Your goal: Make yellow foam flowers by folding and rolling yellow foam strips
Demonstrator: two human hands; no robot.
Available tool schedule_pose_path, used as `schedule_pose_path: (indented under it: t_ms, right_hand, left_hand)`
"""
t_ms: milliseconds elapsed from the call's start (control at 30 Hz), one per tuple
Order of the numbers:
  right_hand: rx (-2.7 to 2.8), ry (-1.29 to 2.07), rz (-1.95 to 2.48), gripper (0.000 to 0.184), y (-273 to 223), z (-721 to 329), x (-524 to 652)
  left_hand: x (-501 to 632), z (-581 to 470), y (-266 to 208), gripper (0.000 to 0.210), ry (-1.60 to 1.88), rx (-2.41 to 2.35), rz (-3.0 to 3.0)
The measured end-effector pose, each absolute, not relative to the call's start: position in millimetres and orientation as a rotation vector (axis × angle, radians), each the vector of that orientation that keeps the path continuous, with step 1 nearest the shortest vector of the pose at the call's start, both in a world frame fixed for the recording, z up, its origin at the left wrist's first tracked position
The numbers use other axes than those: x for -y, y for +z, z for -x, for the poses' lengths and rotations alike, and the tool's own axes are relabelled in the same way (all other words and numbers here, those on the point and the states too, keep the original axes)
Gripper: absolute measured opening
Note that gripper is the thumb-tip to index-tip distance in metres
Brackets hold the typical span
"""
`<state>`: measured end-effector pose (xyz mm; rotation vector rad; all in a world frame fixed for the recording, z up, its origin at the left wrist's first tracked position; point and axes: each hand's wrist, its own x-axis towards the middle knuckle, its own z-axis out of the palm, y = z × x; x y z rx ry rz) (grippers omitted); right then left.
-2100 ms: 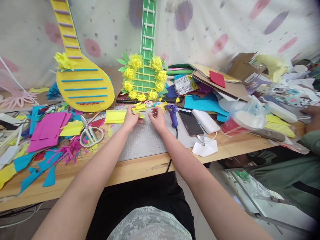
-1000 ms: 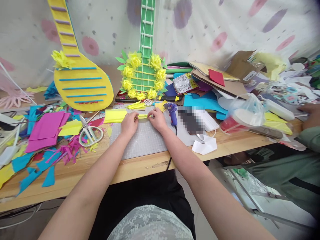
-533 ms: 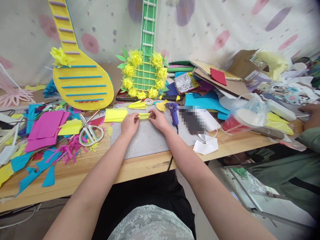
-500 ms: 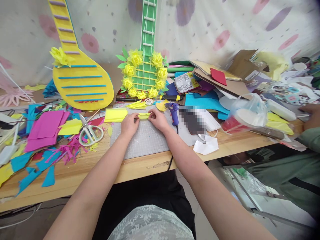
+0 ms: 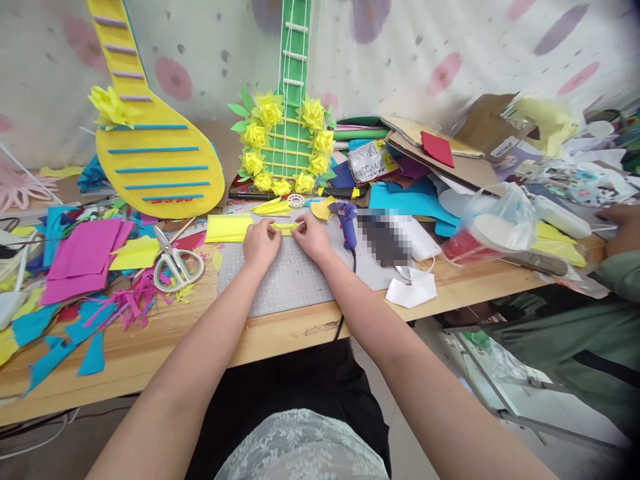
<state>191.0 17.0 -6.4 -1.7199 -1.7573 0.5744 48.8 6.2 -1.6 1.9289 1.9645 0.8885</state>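
A narrow strip of yellow crepe paper (image 5: 286, 230) is stretched between my two hands, just over the grey cutting mat (image 5: 287, 287). My left hand (image 5: 263, 245) pinches its left end, and my right hand (image 5: 311, 237) grips the other end with thumb and fingers. Close to my left hand lies a yellow paper stack (image 5: 227, 229). Behind the strip are thin yellow paper pieces (image 5: 273, 207). A purple glue gun (image 5: 346, 225) rests right of my right hand, with a yellow petal-like piece (image 5: 321, 209) beside it.
White-handled scissors (image 5: 176, 263) lie left among magenta sheets (image 5: 87, 257) and blue scraps. A yellow paper guitar (image 5: 160, 167) and a green one (image 5: 287, 150) with yellow flowers stand behind. At right are a plastic-bagged cup (image 5: 483, 240) and another person's arm (image 5: 623, 233).
The fingers of both hands have shifted slightly along the yellow strip, which remains held between them. The whole view has moved a little.
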Motion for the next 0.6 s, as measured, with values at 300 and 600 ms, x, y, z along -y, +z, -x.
schedule_pose_path:
  t_ms: [300, 600]
  right_hand:
    - [1.815, 0.455, 1.764, 0.024, -8.2, -185.1, -17.1]
    - [1.845, 0.392, 1.796, 0.020, -6.4, -182.3, -15.7]
  left_hand:
    - [-6.7, -51.7, -4.2, 0.033, 0.910, -1.995, -1.888]
    - [-6.2, -52.4, -5.4, 0.032, 0.914, -2.001, -1.872]
